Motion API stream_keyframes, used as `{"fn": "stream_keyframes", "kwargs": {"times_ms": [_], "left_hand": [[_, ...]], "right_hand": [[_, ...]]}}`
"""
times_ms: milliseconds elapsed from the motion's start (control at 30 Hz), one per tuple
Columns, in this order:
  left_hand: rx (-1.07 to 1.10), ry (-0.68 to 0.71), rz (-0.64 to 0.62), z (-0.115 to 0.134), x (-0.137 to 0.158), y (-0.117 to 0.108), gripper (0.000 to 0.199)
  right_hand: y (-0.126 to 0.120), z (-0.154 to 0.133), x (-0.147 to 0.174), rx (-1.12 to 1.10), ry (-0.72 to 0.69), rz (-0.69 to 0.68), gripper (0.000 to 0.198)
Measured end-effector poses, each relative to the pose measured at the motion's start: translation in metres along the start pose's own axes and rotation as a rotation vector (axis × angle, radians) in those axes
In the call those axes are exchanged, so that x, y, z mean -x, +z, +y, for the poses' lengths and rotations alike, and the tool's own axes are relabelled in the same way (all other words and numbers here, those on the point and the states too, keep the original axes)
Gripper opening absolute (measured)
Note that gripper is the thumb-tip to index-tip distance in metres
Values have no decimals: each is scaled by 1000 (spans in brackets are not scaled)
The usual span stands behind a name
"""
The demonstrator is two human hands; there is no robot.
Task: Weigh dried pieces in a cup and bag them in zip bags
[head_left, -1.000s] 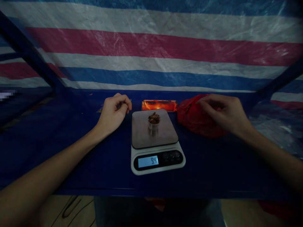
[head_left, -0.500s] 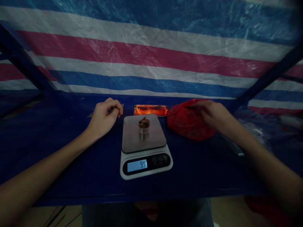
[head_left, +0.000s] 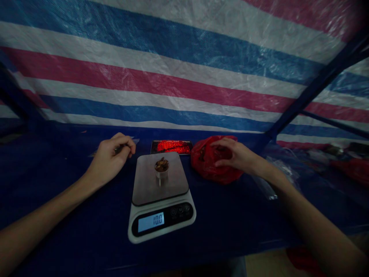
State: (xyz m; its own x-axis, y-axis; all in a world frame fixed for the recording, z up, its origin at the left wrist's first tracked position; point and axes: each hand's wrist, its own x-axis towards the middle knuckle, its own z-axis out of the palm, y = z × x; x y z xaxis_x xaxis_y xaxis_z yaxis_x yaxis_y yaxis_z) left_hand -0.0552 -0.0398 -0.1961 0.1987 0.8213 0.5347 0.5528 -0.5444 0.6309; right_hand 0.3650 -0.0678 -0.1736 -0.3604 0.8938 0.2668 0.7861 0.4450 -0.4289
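The scale [head_left: 150, 190] now reads 10.0, up from 9.9, a silvery cup [head_left: 162, 175] heaped with brown pieces [head_left: 162, 164] on its plate, the right hand [head_left: 241, 156] parted at the crumpled red bag [head_left: 206, 169], the curled left hand's [head_left: 111, 158] grip unclear.

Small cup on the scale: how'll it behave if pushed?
The cup will probably slide, as the scale plate looks smooth. It's likely stiff, judging by its metallic sheen. The brown pieces heaped on top could spill if it tipped.
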Motion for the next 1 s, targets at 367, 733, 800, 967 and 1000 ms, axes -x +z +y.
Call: {"fn": "stream_keyframes", "kwargs": {"times_ms": [367,733,800,967,1000], "left_hand": [[-2,4,-27,6,1,-2,21],[-35,24,-26,1,1,-1,24],[-35,20,-20,1,1,-1,23],[-41,15,-20,3,1,-1,23],[-43,12,-19,3,1,-1,23]], "right_hand": [[23,5,0,166,89,53,86],[9,-6,-2,24,6,362,15],[7,-11,-1,-30,11,417,11],[0,-24,1,-175,43,462,11],[-2,-26,2,-226,41,467,13]]}}
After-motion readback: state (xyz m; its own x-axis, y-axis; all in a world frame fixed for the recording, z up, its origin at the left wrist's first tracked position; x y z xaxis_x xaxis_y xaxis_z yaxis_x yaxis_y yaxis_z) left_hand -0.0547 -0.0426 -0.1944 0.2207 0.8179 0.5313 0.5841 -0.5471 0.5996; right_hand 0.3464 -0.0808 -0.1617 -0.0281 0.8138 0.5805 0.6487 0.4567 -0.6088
